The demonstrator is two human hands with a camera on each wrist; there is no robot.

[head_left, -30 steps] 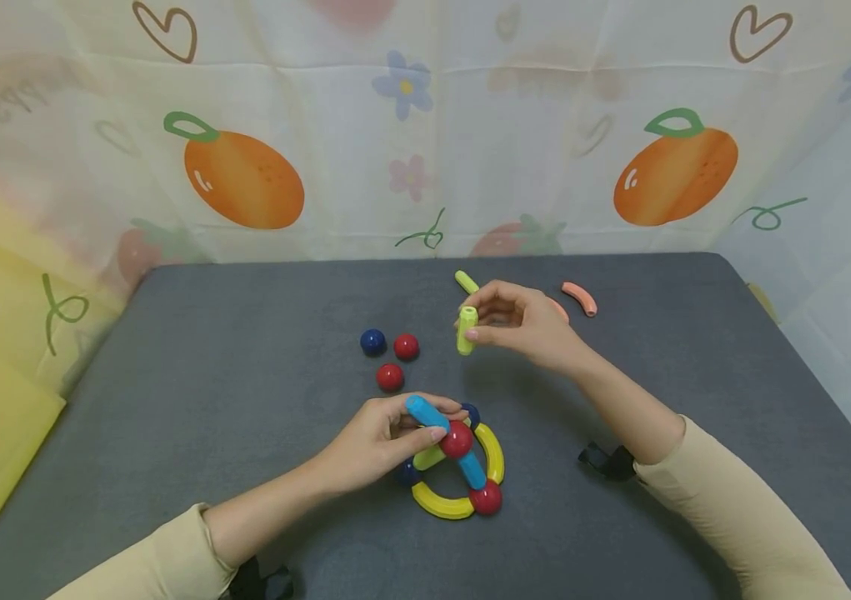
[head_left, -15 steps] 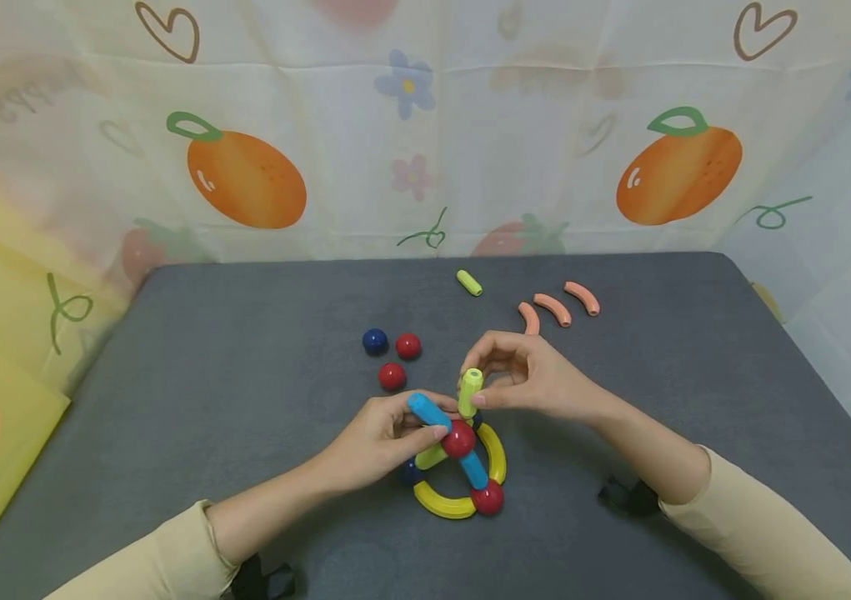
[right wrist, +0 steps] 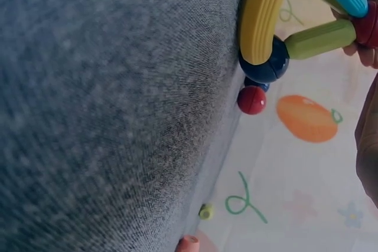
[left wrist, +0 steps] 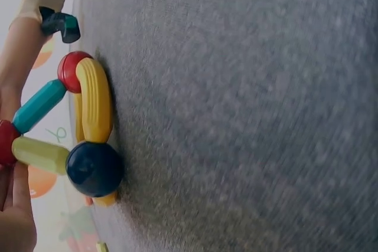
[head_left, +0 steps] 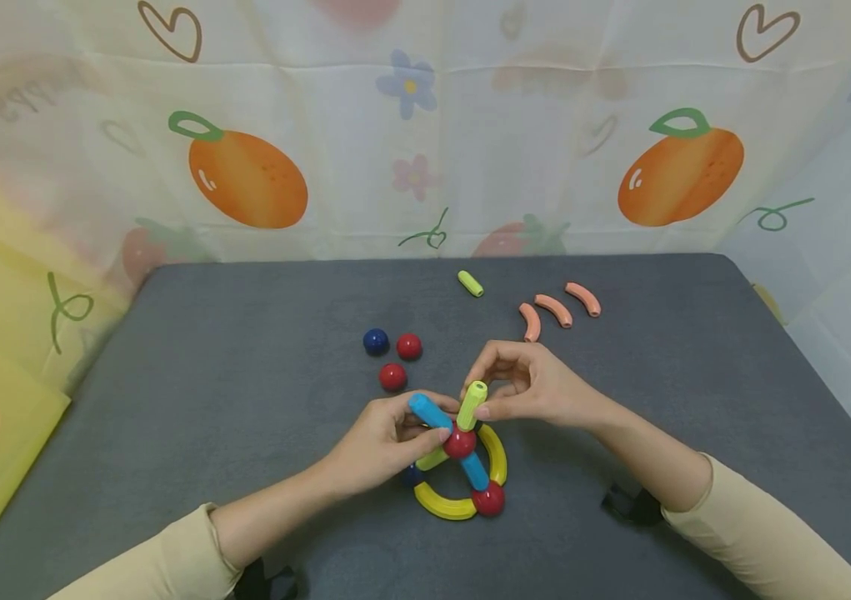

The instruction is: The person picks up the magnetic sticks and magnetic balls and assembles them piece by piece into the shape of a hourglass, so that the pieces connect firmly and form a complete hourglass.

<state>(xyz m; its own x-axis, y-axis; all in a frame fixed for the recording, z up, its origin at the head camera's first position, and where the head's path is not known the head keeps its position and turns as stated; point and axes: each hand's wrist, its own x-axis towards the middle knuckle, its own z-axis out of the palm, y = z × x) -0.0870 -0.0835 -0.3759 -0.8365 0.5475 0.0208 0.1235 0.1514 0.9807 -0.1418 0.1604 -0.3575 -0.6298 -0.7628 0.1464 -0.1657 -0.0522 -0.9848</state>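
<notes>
Though overhead only, pinched lime stick point(head_left: 472, 407)

A dark grey table with rounded corners point(head_left: 260, 325) is screened off at the back and sides by pale fabric point(head_left: 500, 133) printed with oranges, hearts and flowers. A play corner is suggested by the glossy, bright-coloured toy balls and rods point(head_left: 460, 442) on it; whether a home or studio is shown cannot be told.

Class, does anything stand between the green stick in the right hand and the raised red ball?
Nothing visible: the green stick appears to meet the raised red ball, which the left hand holds from the side.
</notes>
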